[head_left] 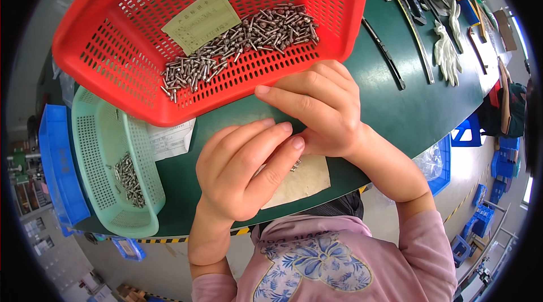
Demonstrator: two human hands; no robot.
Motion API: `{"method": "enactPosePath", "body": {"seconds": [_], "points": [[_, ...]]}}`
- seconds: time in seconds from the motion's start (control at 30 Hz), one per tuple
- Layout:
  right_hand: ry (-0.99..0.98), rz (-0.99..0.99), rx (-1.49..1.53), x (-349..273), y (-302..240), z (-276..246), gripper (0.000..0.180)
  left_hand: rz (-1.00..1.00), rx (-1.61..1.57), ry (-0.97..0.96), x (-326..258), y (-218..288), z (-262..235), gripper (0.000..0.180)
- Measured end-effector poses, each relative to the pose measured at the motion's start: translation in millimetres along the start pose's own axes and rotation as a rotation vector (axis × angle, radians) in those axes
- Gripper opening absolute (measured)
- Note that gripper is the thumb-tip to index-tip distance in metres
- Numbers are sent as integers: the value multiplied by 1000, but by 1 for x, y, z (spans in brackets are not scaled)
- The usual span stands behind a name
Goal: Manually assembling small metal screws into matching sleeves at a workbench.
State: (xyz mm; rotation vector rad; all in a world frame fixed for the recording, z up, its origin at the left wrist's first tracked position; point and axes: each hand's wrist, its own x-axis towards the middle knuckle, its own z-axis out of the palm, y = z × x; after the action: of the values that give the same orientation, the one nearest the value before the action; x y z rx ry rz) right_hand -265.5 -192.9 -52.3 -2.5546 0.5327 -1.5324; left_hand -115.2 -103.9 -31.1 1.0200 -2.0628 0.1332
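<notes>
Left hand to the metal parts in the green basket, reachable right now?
Likely yes: the green basket stands left of the left hand, and nothing covers the metal parts. In this view the red basket overlaps only the green one's far part.

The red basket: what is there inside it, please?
Inside the red basket are a heap of small metal parts and a pale yellow-green card. Whatever the card and the upper parts cover cannot be seen.

Left grip (240, 169) just beside right grip (327, 107), fingers (271, 174) bent, forearms (390, 163) angled inward.
</notes>
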Motion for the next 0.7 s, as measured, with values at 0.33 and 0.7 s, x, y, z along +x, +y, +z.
{"method": "enactPosePath", "body": {"seconds": [0.33,0.7], "points": [[-32,32,95,3,-5,3,44,-40,113,70,-1,-8,-6,23],[-275,199,87,-10,-14,5,37,-1038,768,127,-93,-12,-150,18]]}}
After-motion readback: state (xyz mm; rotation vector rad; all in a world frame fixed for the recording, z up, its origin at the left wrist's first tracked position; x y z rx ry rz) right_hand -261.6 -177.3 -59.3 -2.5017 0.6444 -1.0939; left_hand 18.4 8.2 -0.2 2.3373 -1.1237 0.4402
